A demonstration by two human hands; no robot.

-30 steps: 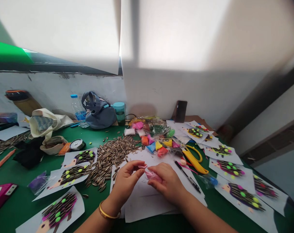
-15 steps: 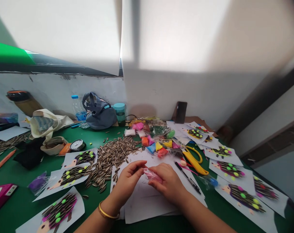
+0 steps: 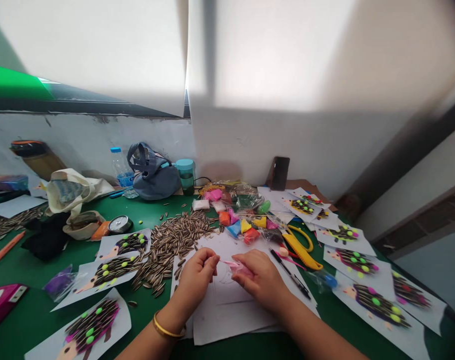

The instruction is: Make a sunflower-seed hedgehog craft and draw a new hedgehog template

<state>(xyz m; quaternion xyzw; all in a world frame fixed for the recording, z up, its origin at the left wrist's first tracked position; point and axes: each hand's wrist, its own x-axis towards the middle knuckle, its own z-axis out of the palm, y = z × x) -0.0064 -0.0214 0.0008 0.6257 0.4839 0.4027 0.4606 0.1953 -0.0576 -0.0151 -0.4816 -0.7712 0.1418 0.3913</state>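
Note:
My right hand grips a packet of pink modelling clay in a clear wrapper, held above a stack of white paper. My left hand, with a gold bangle at the wrist, is closed in a pinch. A thin pink strand runs from the packet toward its fingertips; whether it is clay or wrapper I cannot tell. Faint pencil lines show on the top sheet under the hands. A heap of striped sunflower seeds lies left of the paper, and several coloured clay packets lie beyond it.
Seed-covered hedgehog pictures lie at the left, more hedgehog pictures at the right. Pens and yellow-handled scissors are right of the paper. A phone leans on the wall; a blue bag and bottle stand at the back.
My left hand has drawn slightly left and its fingers have curled into a pinch. The gap between the hands is wider, with a thin pink strand across it.

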